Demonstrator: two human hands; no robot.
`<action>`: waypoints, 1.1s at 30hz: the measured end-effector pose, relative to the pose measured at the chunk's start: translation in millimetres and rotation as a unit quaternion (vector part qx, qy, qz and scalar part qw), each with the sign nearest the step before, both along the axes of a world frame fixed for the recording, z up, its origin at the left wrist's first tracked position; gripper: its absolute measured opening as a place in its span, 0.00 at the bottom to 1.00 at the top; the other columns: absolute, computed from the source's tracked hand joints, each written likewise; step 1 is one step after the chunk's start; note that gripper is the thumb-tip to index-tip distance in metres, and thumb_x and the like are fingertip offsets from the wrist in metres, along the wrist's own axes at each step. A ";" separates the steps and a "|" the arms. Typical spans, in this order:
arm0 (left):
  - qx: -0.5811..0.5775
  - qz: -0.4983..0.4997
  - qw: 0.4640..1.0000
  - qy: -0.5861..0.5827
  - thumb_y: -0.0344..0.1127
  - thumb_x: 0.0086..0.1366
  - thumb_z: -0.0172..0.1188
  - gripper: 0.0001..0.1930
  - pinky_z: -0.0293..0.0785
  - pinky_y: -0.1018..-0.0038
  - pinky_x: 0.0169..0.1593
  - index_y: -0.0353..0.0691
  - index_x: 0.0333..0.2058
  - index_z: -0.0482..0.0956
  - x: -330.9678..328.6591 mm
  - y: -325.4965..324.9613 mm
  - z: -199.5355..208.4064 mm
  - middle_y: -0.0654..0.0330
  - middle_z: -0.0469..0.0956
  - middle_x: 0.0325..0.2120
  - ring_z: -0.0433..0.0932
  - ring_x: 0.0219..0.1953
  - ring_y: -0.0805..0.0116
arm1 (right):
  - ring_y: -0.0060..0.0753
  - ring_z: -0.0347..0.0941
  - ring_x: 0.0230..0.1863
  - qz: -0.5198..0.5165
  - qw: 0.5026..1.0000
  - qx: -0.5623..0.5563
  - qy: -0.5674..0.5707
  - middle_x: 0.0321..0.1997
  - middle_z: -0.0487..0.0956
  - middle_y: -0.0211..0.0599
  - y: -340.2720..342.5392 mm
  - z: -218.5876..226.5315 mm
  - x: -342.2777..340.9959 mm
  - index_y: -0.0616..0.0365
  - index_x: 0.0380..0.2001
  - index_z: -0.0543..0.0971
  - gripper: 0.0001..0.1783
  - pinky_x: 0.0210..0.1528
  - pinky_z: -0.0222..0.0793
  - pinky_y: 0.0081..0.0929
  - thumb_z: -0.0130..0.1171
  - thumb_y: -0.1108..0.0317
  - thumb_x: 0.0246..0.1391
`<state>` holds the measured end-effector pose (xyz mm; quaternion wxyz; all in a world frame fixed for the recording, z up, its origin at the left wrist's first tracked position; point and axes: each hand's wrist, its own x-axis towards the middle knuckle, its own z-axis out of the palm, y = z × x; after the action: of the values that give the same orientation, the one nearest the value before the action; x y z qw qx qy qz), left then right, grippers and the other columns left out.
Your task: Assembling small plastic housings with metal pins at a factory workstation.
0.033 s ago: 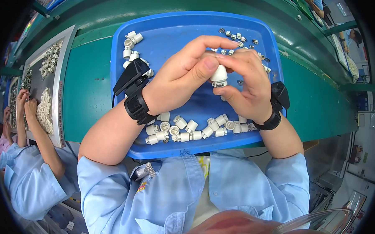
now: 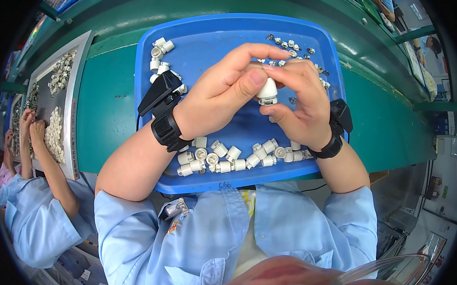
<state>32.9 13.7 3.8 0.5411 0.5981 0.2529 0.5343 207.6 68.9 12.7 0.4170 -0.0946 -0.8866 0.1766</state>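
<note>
Above the blue tray (image 2: 218, 27), a white lamp socket (image 2: 267, 91) is held between both hands, its narrower stepped end pointing toward me. My left hand (image 2: 215, 91) is closed, its thumb pressing against the upper side of the socket. My right hand (image 2: 306, 102) pinches it, the thumb under the stepped end and the index finger across the top. The other fingers of that hand curl out of sight behind. Several similar white sockets (image 2: 233, 153) lie along the tray's near side, and more sockets (image 2: 156, 53) sit at its far left.
Small metal-and-white parts (image 2: 291, 44) are scattered at the tray's far right. A green table (image 2: 387, 119) lies under it. To the left, a co-worker's hands (image 2: 30, 126) are over a grey-framed tray (image 2: 76, 110) with piles of small parts. Both my wrists wear black straps with devices.
</note>
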 end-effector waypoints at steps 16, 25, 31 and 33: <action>-0.034 0.001 0.999 0.027 0.33 0.62 0.51 0.24 0.66 0.79 0.43 0.37 0.54 0.54 0.0 6.1 -4.9 0.61 0.72 0.33 0.71 0.37 0.75 | 0.20 0.66 0.37 0.070 0.944 -0.323 -0.009 0.36 0.71 0.32 0.0 0.3 5.8 0.63 0.45 0.66 0.19 0.38 0.62 0.17 0.56 0.72 0.49; -0.029 -0.013 0.998 0.059 0.33 0.62 0.50 0.19 0.64 0.84 0.36 0.38 0.52 0.60 6.7 14.7 -22.0 0.65 0.69 0.28 0.67 0.32 0.80 | 0.14 0.65 0.38 0.004 0.928 -0.369 -0.059 0.38 0.71 0.29 6.8 26.0 54.5 0.63 0.46 0.67 0.16 0.36 0.60 0.11 0.49 0.68 0.56; -0.020 0.003 0.980 0.198 0.30 0.60 0.52 0.15 0.63 0.86 0.35 0.40 0.47 0.68 9.3 6.7 -17.1 0.68 0.66 0.27 0.65 0.31 0.81 | 0.15 0.65 0.38 -0.227 0.929 -0.286 -0.060 0.38 0.71 0.28 -48.6 20.7 152.0 0.63 0.43 0.68 0.13 0.39 0.60 0.13 0.47 0.67 0.58; -0.030 0.011 0.974 0.222 0.29 0.60 0.52 0.15 0.62 0.86 0.36 0.39 0.46 0.68 11.4 4.2 -13.1 0.68 0.66 0.27 0.64 0.31 0.81 | 0.16 0.64 0.38 -0.380 0.867 -0.308 -0.101 0.37 0.71 0.28 -82.9 7.1 191.0 0.63 0.42 0.68 0.12 0.40 0.61 0.14 0.47 0.68 0.58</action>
<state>44.3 17.8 -9.4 0.4827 0.6827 0.3894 0.3864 398.5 -13.9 19.8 0.3093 -0.5647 -0.7204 0.2578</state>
